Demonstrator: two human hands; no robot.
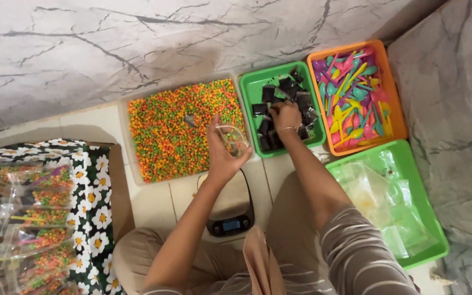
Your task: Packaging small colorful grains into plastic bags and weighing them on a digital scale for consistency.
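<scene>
A person sits on the floor (154, 205) with trays all around. The left hand (222, 158) holds a small clear bag (233, 137) up over a small kitchen scale (230, 210), with its fingers curled around the bag. The bag looks almost empty, though it is hard to be sure because it is see-through. The right hand (285, 116) reaches into a small green tray (252, 87) of little black packets (288, 87). Its fingers are bent down on the packets, but I cannot tell if they have picked one up.

A lot of the packing looks done. On the left, a box with a black cloth with white flowers (91, 205) holds many filled clear bags (34, 224), each with colourful bits inside. A lot is left too. The big clear tray (124, 131) is full of tiny orange, green and yellow candies (176, 131). The orange tray (397, 109) is heaped with little plastic spoons (350, 98) in pink, teal, yellow and purple. The big green tray (427, 213) on the right holds a pile of empty clear bags (381, 202).

The black packets are small, flat and square. The scale has a small blue screen on its dark front edge.
</scene>
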